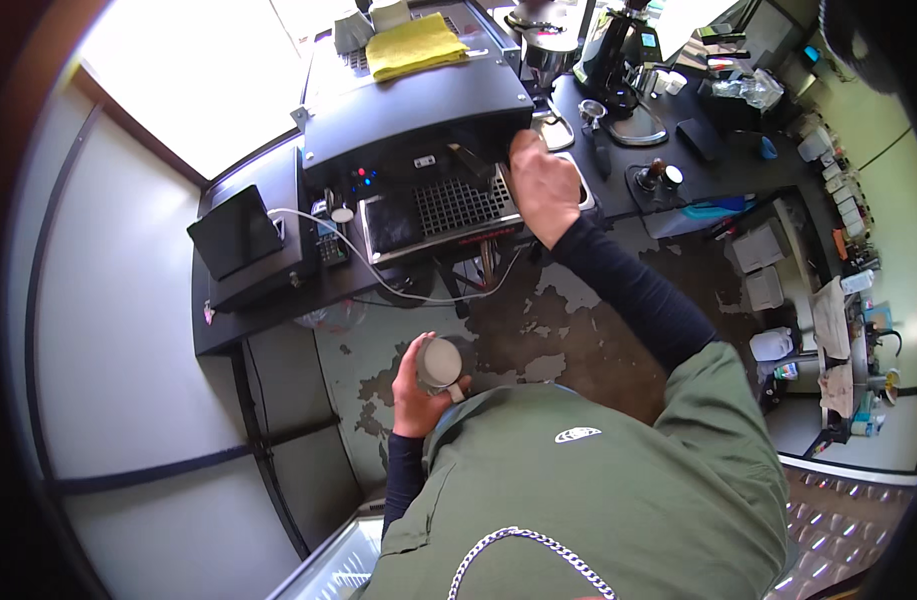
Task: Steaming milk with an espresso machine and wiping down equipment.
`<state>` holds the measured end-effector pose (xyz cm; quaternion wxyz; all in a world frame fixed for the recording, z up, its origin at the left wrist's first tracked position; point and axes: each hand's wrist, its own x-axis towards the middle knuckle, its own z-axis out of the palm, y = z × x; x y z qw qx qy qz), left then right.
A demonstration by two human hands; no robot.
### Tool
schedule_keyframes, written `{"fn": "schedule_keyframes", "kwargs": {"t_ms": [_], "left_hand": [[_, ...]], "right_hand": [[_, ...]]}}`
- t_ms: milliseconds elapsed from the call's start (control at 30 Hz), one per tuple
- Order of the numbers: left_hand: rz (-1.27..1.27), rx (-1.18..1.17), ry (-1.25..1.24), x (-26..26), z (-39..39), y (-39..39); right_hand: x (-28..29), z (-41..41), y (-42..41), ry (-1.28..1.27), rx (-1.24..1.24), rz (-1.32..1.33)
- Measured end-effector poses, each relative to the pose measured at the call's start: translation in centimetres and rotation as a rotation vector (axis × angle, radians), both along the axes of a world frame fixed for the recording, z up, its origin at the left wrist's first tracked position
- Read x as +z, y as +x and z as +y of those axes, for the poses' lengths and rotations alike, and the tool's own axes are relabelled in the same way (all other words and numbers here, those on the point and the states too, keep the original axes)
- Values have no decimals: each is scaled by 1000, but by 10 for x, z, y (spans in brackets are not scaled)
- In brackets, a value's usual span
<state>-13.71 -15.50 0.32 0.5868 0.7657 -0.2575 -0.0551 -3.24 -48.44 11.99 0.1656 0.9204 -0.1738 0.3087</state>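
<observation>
My left hand [412, 403] grips a metal milk pitcher [455, 391] in front of my jacket. White milk [439, 362] shows inside it. Up at the right front corner of the black espresso machine [421, 112], my right hand [544, 184] is raised with curled fingers. Whatever those fingers may touch is hidden behind the hand. Just left of it, a dark handle [469, 163] juts out over the machine's drip grate [458, 206]. A folded yellow cloth [417, 46] lies on top of the machine beside upturned cups [352, 31].
A black tablet [235, 232] and a card terminal [331, 244] stand left of the machine, with a white cable [387, 286] looping below. On the right counter are a portafilter [592, 112], a coffee grinder [612, 60] and a tamper [652, 174]. A sink area [867, 375] lies far right.
</observation>
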Motion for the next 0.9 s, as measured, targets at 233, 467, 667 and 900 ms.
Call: {"fn": "schedule_keyframes", "kwargs": {"t_ms": [233,467,667,900], "left_hand": [[-29,48,35,-2,-46,-63],[4,98,84,2,-50,-91],[10,83,108,4,-50,-73],[-44,-24,90,3,-48,-23]], "right_hand": [[5,-6,4,-52,34,56],[40,-17,-6,667,126,283],[12,-51,-5,1589,413,292],[-39,-56,-51,1741,678,436]]}}
